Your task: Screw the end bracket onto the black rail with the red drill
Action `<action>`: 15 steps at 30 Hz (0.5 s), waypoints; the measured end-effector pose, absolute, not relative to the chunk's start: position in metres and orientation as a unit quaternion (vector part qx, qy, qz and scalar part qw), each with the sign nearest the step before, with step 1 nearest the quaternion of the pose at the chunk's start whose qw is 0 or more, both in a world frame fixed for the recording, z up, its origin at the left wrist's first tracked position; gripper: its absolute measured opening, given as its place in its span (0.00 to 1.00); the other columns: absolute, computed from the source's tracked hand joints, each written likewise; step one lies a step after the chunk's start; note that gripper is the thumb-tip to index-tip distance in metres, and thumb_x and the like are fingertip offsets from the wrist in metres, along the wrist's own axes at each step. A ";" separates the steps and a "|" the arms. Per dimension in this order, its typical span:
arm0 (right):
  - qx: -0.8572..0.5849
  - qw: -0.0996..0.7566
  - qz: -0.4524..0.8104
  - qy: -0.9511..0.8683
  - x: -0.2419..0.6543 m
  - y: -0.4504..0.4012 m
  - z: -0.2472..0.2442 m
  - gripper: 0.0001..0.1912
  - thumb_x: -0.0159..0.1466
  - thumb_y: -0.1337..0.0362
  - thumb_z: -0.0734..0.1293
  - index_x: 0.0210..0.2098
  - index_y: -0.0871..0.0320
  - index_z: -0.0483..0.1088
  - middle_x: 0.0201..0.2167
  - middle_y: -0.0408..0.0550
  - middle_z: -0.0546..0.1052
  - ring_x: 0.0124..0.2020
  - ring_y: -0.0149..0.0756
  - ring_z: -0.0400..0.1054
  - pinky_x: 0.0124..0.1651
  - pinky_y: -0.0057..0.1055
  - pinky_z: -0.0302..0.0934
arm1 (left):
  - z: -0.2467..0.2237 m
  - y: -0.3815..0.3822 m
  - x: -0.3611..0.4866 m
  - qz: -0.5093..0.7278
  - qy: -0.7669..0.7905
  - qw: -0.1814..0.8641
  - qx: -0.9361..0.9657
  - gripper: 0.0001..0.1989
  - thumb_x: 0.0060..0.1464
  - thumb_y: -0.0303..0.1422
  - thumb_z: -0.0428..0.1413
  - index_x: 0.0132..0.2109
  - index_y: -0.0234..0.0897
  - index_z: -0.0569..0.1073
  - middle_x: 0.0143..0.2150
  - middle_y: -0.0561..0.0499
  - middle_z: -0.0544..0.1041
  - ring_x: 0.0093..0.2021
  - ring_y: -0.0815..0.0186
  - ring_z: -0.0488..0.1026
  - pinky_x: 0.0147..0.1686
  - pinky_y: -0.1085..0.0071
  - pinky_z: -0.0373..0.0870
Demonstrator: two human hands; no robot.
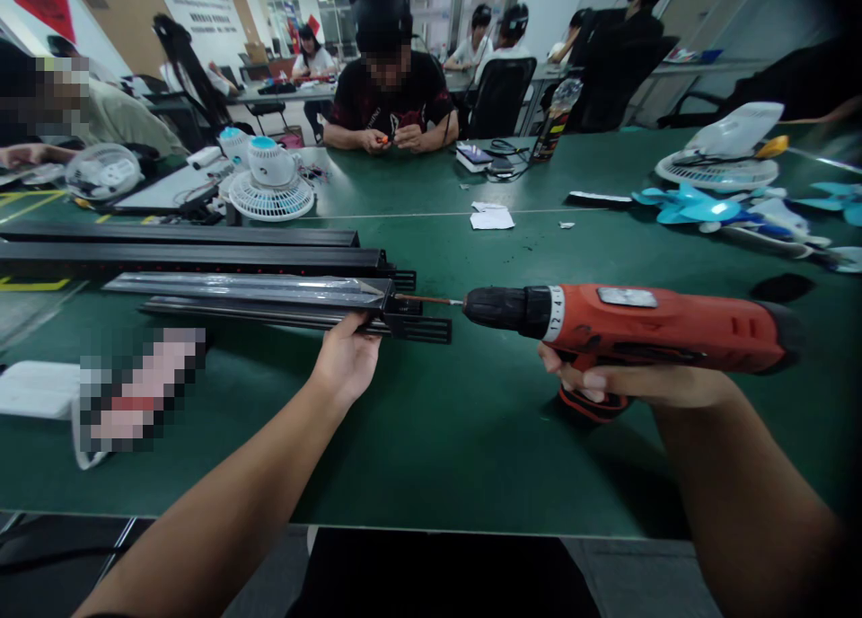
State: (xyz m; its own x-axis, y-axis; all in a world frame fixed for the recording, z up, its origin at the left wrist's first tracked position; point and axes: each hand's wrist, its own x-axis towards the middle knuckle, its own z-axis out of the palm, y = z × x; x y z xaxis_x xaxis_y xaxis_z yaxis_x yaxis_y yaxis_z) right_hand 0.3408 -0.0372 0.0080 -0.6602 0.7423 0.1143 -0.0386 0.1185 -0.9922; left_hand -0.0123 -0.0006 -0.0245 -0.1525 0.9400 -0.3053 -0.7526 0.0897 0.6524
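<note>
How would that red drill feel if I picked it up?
The red drill would probably feel heavy for its size, with its thick body and chunky base. Its hard-looking shell likely won't squish. The thin rod at its tip might bend if bumped.

Far ends of the black rails (189, 257) lay beyond the left edge. Left hand (348, 357): fingers partly hidden by the film-wrapped rail (249, 288). Right hand (606, 383): partly hidden by the red drill (673, 326), whose rear end was blurred. Pink object (148, 393) on the desk (471, 447): pixelated, unidentifiable. Smaller wall lettering (208, 16): illegible.
</note>
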 end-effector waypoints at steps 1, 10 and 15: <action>-0.260 0.319 0.611 -0.676 0.341 -0.037 0.008 0.12 0.74 0.58 0.80 0.54 0.55 0.85 0.26 0.41 0.76 0.22 0.31 0.68 0.22 0.25 0.71 | -0.025 0.000 -0.012 0.664 0.370 0.637 0.128 0.23 0.67 0.16 0.56 0.59 0.37 0.86 0.39 0.50 0.91 0.43 0.64 0.88 0.55 0.70 0.80; -0.267 0.324 0.601 -0.681 0.343 -0.039 0.007 0.11 0.74 0.59 0.80 0.53 0.55 0.85 0.25 0.42 0.76 0.22 0.31 0.67 0.22 0.25 0.70 | -0.029 0.000 -0.011 0.663 0.374 0.634 0.136 0.19 0.67 0.19 0.60 0.58 0.38 0.87 0.38 0.52 0.90 0.39 0.64 0.86 0.56 0.68 0.79; -0.263 0.309 0.620 -0.671 0.345 -0.038 0.004 0.11 0.74 0.59 0.80 0.54 0.54 0.86 0.26 0.42 0.76 0.22 0.31 0.67 0.22 0.26 0.70 | -0.025 -0.001 -0.013 0.657 0.379 0.641 0.115 0.19 0.68 0.17 0.57 0.56 0.36 0.87 0.36 0.50 0.89 0.38 0.66 0.84 0.51 0.71 0.78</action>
State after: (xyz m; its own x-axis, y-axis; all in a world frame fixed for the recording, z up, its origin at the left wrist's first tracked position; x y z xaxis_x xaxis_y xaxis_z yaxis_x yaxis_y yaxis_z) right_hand 0.3451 -0.0382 0.0044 -0.6702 0.7369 0.0886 -0.0302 0.0921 -0.9953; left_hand -0.0134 -0.0009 -0.0251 -0.1508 0.9301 -0.3348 -0.7552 0.1101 0.6461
